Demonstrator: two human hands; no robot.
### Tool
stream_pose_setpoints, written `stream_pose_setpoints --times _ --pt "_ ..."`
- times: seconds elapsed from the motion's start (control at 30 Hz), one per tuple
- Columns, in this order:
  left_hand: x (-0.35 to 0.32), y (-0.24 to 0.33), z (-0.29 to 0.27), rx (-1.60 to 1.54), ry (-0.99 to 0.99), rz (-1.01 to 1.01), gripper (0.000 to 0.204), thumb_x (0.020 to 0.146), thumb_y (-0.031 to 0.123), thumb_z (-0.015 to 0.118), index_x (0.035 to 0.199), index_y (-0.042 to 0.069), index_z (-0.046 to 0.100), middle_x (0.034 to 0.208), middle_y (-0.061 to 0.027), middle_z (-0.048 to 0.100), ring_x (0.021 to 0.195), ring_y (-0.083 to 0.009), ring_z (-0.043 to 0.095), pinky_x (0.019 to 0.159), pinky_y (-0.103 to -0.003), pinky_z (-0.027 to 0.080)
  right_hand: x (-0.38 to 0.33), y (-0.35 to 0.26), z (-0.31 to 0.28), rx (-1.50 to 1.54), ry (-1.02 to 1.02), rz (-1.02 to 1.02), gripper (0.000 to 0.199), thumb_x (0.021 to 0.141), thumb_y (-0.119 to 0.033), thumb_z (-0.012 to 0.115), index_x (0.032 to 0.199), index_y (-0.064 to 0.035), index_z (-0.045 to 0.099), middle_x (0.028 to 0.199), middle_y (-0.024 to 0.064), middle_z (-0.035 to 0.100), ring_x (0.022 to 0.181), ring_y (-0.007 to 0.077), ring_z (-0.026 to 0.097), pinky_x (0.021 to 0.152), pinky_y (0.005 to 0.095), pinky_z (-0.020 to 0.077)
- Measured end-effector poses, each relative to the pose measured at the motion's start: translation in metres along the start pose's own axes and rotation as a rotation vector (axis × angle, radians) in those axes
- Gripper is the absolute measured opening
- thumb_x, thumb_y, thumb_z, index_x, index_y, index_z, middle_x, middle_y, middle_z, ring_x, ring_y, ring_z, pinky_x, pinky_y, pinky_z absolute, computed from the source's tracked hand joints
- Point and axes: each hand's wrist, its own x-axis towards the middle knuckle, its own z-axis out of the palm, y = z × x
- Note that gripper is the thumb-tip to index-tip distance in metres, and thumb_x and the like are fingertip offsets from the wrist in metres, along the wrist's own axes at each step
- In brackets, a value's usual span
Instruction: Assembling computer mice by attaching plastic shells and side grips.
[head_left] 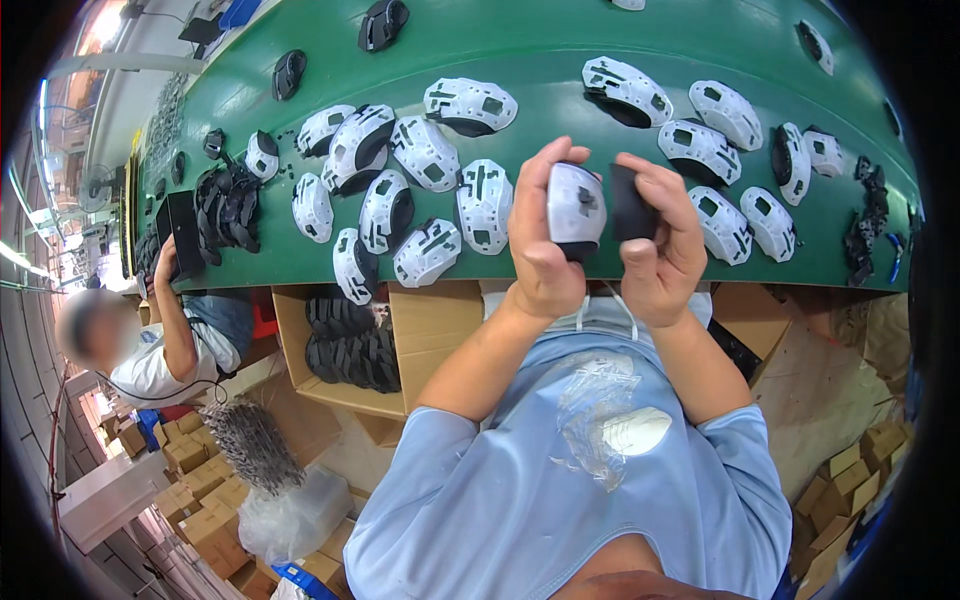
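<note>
Fingers, left hand [545,245]: curled and clamped around a white moulded shell [576,205], held upright above the near edge of the green table [560,45], apparently to turn its slotted face toward the wearer.
Fingers, right hand [660,245]: pinched shut on a black part [632,203], just beside the white shell; whether the two touch cannot be told.
Table load: many white shells [470,105] lie spread out singly, inner sides up, probably for easy picking.
Box below: a cardboard box [425,330] of stacked black parts [350,345] stands under the table edge.
Lap: a clear plastic bag [595,410] rests on the blue garment.
Obscured: the black part's shape is hidden by the thumb; a co-worker [175,345] at left is partly cut off.
</note>
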Motion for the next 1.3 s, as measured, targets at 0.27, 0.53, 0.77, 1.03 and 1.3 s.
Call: stream_pose_setpoints --times 0.27,0.53,0.77,1.03,1.3 --pt "0.005 -0.017 -0.006 0.217 -0.038 0.229 0.112 0.086 0.087 0.025 0.142 -0.008 0.041 0.128 -0.0193 0.055 0.111 -0.0273 0.06 0.092 -0.04 0.051 0.002 -0.002 0.0 0.004 -0.154 0.087 0.043 0.084 -0.022 0.079 0.121 -0.0042 0.067 0.128 0.0194 0.066 0.113 0.0352 0.063 0.095 0.041 0.0504" --pt "0.009 -0.009 -0.006 0.419 -0.021 0.25 0.108 0.092 0.082 0.018 0.139 -0.011 0.046 0.117 -0.0227 0.059 0.101 -0.0291 0.061 0.086 -0.04 0.05 0.002 -0.006 -0.012 -0.042 -0.2 0.067 0.036 0.084 -0.013 0.077 0.117 -0.0034 0.069 0.12 0.017 0.07 0.108 0.0326 0.066 0.095 0.0414 0.0513" --pt "0.003 -0.015 0.004 0.134 0.034 0.105 0.089 0.1 0.071 0.026 0.146 -0.004 0.036 0.128 -0.0151 0.053 0.1 -0.0222 0.06 0.09 -0.035 0.048 -0.004 0.007 0.006 -0.107 0.072 0.112 0.015 0.087 -0.007 0.073 0.103 -0.0051 0.07 0.102 0.0135 0.073 0.092 0.0296 0.069 0.083 0.0394 0.0557" --pt "0.008 -0.007 0.013 -0.448 0.309 -0.056 0.088 0.097 0.076 0.024 0.146 0.003 0.033 0.127 -0.0127 0.051 0.105 -0.0263 0.061 0.09 -0.039 0.052 0.009 0.014 0.009 -0.337 -0.183 -0.243 0.043 0.071 -0.03 0.085 0.109 -0.0115 0.077 0.115 0.0114 0.069 0.084 0.0277 0.065 0.073 0.0361 0.0545" --pt "0.006 -0.008 0.01 -0.506 0.315 0.017 0.091 0.094 0.078 0.027 0.147 0.004 0.03 0.128 -0.0113 0.049 0.105 -0.0276 0.06 0.09 -0.041 0.054 0.008 0.011 -0.008 -0.303 -0.349 -0.227 0.048 0.071 -0.024 0.086 0.114 -0.006 0.074 0.116 0.0151 0.069 0.086 0.0303 0.067 0.073 0.037 0.0561"
